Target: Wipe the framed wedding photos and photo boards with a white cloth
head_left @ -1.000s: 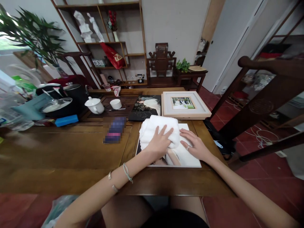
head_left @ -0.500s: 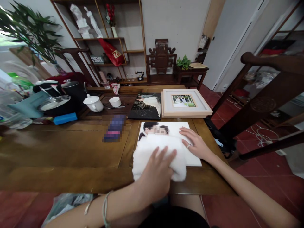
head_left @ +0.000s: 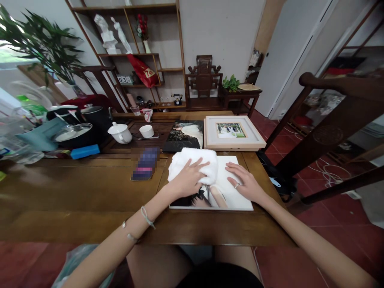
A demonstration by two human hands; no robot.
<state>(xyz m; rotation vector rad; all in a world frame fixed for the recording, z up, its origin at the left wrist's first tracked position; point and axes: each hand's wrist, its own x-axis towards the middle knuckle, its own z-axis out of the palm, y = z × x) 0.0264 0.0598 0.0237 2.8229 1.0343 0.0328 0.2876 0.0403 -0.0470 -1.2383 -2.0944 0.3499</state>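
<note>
White towel sits on the far left corner of the photo panel under the flat, open left hand; wiping goes best with light, even pressure while the open right hand steadies the panel.

A white towel covers a white photo print at centre frame. Brown wooden table, blue box at left, dark red floor tiles lower right.
</note>
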